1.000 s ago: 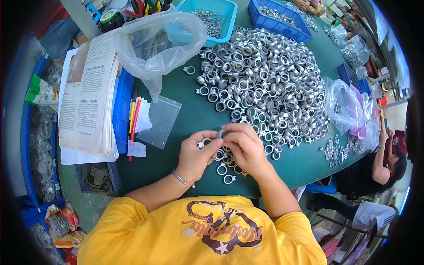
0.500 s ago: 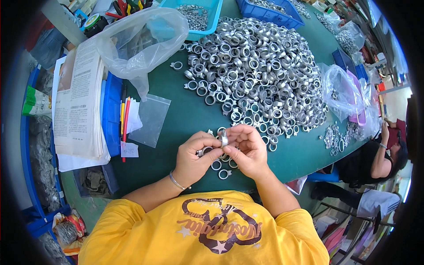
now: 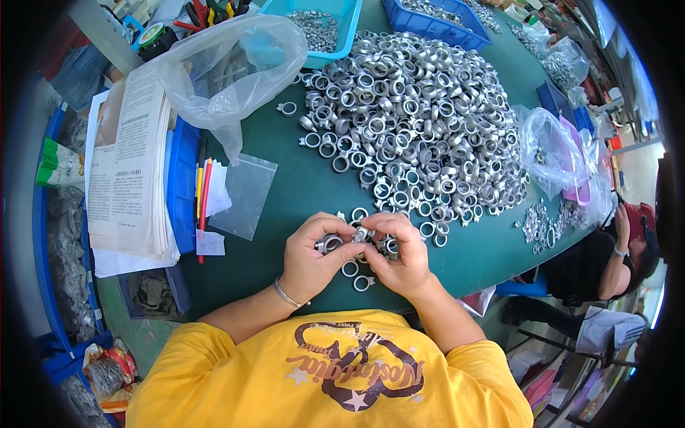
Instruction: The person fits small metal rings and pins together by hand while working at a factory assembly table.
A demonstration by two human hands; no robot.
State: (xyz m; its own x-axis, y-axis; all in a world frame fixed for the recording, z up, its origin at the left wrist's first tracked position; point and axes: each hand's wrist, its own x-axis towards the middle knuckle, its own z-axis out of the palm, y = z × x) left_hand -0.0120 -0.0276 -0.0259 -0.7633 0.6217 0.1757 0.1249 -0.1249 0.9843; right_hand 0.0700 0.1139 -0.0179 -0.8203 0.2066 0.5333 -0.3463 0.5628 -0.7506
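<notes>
Between my two hands, close to the table's near edge, a small silver metal ring with a lug (image 3: 362,234) is pinched by the fingertips. My left hand (image 3: 308,258) is closed, its thumb and forefinger on that ring. A second metal ring (image 3: 330,244) sits within the curl of the same hand. Closed too, my right hand (image 3: 402,258) meets the pinched ring from the other side with thumb and fingers. Loose rings (image 3: 363,283) lie on the green table under my hands, partly covered by them. Just beyond is a big heap of similar rings (image 3: 428,121).
Blue (image 3: 464,32) and turquoise baskets (image 3: 346,46) of metal parts stand behind the heap. At left are a plastic bag (image 3: 250,93), papers (image 3: 128,171), pencils (image 3: 205,207) and a zip bag (image 3: 246,196). Another person (image 3: 592,264) sits at the right.
The pinched ring has turned between my fingertips and sits slightly lower. My right fingers have curled down closer over it, and the ring in my left hand shows more.
</notes>
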